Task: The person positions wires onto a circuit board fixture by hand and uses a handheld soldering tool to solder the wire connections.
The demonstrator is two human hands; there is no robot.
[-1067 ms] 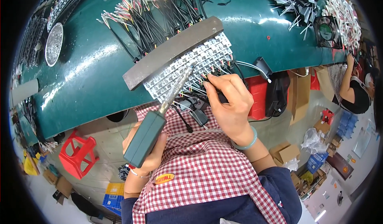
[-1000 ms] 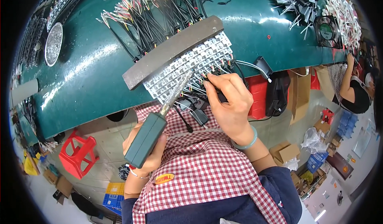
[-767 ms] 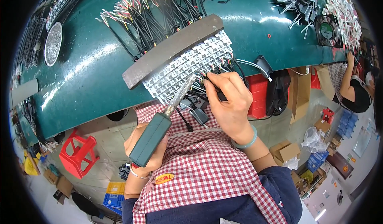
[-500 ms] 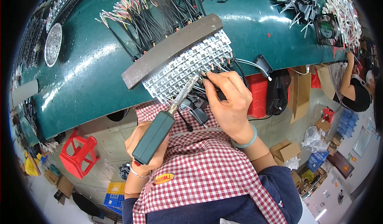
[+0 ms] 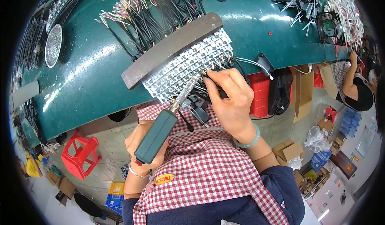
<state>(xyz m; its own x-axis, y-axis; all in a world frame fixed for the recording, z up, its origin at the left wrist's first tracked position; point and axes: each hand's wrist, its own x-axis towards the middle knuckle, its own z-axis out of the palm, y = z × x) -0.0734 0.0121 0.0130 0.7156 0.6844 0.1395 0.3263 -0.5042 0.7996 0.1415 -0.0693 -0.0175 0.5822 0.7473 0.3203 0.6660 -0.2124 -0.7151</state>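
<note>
My left hand (image 5: 134, 141) is wrapped round the green handle of a soldering iron (image 5: 156, 137). The iron's metal shaft slants up and right, its tip at the wired lower edge of a panel of white LED strip boards (image 5: 188, 60). Close to that tip, my right hand (image 5: 234, 102) pinches a thin wire (image 5: 204, 72) between thumb and forefinger; the exact joint is too small to make out. A dark grey metal bar (image 5: 172, 48) lies across the panel's upper side. Below the edge hang black cables and a connector (image 5: 199, 115).
Bundled black cables with stripped ends (image 5: 148, 20) lie behind the bar on the green table (image 5: 90, 84). A round metal dish (image 5: 53, 46) stands at left, a small fan (image 5: 329, 29) at right. A red stool (image 5: 81, 155) is on the floor. Another person (image 5: 359, 88) works far right.
Almost nothing differs. The soldering iron's handle has shifted very slightly up and right, and the tip stays by the pinched wire. My right hand keeps its place.
</note>
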